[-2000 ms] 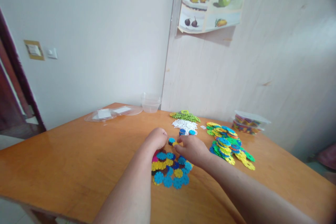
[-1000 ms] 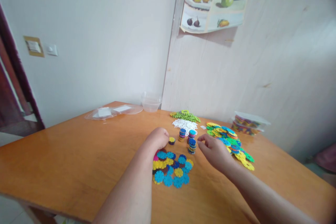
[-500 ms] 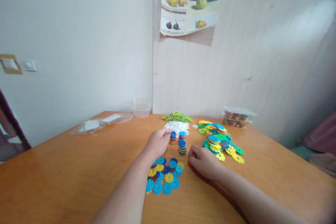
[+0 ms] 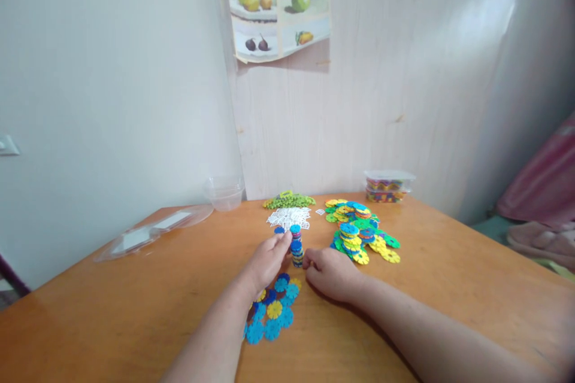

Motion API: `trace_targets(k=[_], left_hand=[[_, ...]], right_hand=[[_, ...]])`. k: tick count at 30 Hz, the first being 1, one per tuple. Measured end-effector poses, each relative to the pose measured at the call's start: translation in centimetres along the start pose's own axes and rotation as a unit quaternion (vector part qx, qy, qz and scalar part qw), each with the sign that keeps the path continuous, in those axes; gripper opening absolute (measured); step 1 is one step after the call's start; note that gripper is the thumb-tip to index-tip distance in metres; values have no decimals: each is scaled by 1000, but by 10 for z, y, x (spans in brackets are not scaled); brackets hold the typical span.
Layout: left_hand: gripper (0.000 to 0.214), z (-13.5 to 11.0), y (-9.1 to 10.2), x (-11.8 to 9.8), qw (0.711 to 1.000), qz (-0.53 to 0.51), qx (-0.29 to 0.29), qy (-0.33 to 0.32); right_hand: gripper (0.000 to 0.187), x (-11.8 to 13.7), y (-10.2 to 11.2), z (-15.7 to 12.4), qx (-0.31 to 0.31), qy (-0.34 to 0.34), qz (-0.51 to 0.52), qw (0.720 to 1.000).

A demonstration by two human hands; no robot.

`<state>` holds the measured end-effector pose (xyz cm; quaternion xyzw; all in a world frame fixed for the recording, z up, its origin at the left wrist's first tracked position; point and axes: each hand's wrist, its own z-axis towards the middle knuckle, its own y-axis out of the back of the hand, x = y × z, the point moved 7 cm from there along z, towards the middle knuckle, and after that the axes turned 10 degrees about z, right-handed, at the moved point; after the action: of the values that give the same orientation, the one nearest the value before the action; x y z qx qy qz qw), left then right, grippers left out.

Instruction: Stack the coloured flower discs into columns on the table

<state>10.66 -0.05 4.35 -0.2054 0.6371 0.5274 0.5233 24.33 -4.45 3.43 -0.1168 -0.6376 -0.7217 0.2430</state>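
Observation:
Three small stacks of flower-shaped plastic discs stand mid-table. The front stack (image 4: pixel 297 253) is blue on top with yellow and dark discs below; the back stack (image 4: pixel 295 230) rises just behind it. Of the left stack (image 4: pixel 279 230), only the blue top shows above my left hand (image 4: pixel 269 256). That hand has its fingers stretched out along the left side of the front stack. My right hand (image 4: pixel 331 271) rests with curled fingers at the right of the front stack's base, and nothing shows in it. Loose blue and yellow discs (image 4: pixel 274 310) lie nearer me, partly behind my left forearm.
A heap of mixed discs (image 4: pixel 359 230) lies to the right. White square pieces (image 4: pixel 288 217) and green pieces (image 4: pixel 290 200) are piled behind the stacks. Farther back stand a clear tub (image 4: pixel 224 193) and a filled lidded box (image 4: pixel 389 186); clear lids (image 4: pixel 153 232) lie left.
The camera view has turned right. My left hand has moved from the left stack to the front stack's side, fingers straighter. My right hand has come closer to the front stack.

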Motion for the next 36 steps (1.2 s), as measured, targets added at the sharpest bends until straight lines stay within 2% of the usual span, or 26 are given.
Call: trace_targets(k=[11,17,20,26,33,36], left_hand=[[59,-2,-12,0,996,-75,34,45],[60,-2,-9,-1,996,-77,7,52],[57,-1,-8,0,997,-59,-6,39],[44,2,-1,10,997,48,-44,30],[35,9,-11,22,997,72,-1,15],[33,10,-12,23,997,79,-2,6]], right_hand=[[20,-4,-4,5,-8,12,-25,1000],[20,-1,-3,3,0,-1,-29,1000],[20,-1,0,3,-9,-8,-20,1000],[31,-7,15,3,-94,-64,9,993],[41,4,11,2,-79,-31,-9,996],[43,6,10,1,-70,-31,-15,997]])
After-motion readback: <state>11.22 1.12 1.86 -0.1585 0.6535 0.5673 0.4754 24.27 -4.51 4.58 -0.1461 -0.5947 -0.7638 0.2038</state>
